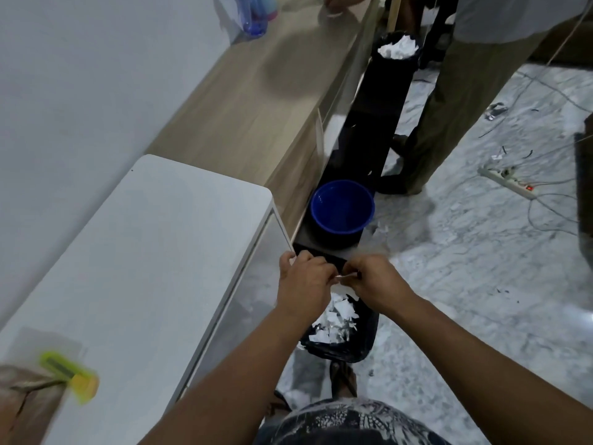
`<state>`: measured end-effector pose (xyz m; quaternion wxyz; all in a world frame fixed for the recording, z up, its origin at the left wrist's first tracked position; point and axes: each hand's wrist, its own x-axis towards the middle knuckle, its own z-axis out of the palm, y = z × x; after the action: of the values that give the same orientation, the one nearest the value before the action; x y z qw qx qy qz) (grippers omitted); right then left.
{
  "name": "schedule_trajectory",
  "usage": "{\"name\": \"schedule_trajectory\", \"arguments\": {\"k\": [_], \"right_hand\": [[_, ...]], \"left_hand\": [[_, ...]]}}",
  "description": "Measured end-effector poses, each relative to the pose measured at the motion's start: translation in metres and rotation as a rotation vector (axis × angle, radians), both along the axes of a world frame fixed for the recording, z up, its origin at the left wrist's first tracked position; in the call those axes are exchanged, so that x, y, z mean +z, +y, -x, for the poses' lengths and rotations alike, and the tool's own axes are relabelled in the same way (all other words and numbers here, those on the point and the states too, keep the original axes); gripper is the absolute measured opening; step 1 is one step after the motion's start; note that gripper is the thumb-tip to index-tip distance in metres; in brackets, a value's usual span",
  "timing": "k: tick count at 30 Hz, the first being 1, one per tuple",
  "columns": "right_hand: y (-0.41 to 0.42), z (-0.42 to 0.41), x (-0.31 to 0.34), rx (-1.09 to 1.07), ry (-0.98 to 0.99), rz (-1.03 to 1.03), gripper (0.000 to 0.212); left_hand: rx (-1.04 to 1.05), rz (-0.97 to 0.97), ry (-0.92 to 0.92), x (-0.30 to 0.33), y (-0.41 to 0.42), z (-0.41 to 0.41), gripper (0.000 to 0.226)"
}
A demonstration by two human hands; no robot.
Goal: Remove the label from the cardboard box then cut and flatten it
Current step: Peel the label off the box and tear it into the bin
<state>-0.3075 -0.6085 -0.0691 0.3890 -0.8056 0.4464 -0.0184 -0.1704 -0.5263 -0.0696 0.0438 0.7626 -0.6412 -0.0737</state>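
Both hands are out over the black bin [340, 332] on the floor. The left hand [305, 281] and the right hand [375, 284] are close together, just above the bin's far side. Between them is a small, thin strip of paper [346, 276]. It looks like a bit of the label. The grip of each hand is closed on one end of it, with finger and thumb pinched tight. The strip lies sideways, from one hand across to the other, so neither hand is nearer to it. It is blurry, so I cannot tell if it is one piece or two.

The bin is right under the strip. It is lined with a dark bag and has lots of white torn scraps [333, 319] inside. I think the next move is to tear the strip or just let go, and it should drop straight down into the bin.

The cardboard box [22, 403] is far from the bin, off to the left and nearer the person. It lies on the white surface [144, 252], and only a brown corner shows. A yellow-green cutter [69, 374] rests at its edge. The box looks not cut yet, but most of it is hidden.

Past the bin, a blue bucket [341, 208] stands on the floor.
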Motion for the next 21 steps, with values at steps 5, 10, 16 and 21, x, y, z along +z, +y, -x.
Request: {"name": "schedule_trajectory", "arguments": {"k": [5, 10, 16, 21], "right_hand": [[0.007, -0.005, -0.015, 0.1, 0.078, 0.099, 0.02], [0.003, -0.01, -0.016, 0.116, 0.132, 0.107, 0.022], [0.004, -0.012, -0.02, 0.151, 0.153, 0.126, 0.026], [0.005, -0.007, -0.026, 0.155, 0.181, 0.103, 0.019]], "left_hand": [[0.066, -0.163, 0.031, -0.003, -0.007, -0.004, 0.017], [0.095, -0.192, 0.054, -0.007, -0.011, -0.009, 0.017], [0.076, -0.242, 0.03, -0.01, -0.006, -0.012, 0.027], [0.122, -0.253, 0.082, -0.014, 0.001, -0.021, 0.029]]}}
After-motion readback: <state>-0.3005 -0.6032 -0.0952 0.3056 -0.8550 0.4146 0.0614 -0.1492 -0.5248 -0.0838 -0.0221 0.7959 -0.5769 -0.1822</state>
